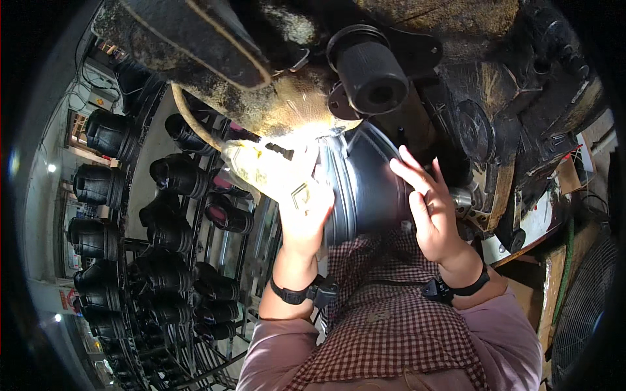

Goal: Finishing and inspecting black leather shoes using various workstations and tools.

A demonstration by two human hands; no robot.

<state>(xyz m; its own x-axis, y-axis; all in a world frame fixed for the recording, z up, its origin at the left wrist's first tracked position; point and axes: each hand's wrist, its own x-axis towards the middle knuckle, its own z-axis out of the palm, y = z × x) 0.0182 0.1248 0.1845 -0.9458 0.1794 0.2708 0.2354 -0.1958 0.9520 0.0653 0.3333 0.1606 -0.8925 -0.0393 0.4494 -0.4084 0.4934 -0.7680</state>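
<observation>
A black shoe or boot with a ridged, shiny edge sits under the worn machine head, lit by a strong lamp. My left hand is against its left side, beside the ridged edge. Glare and a pale, stained piece hide the fingers of that hand, so its grip cannot be made out. On the other side, my right hand is open, its fingers stretched and the thumb apart. Those fingers lie at or very close to the black upper; contact is unclear.
Racks at left hold several black shoes, some with pinkish insides. A black cylinder juts from the machine above the work. Dark machine parts stand close on the right. A fan grille is at lower right.
</observation>
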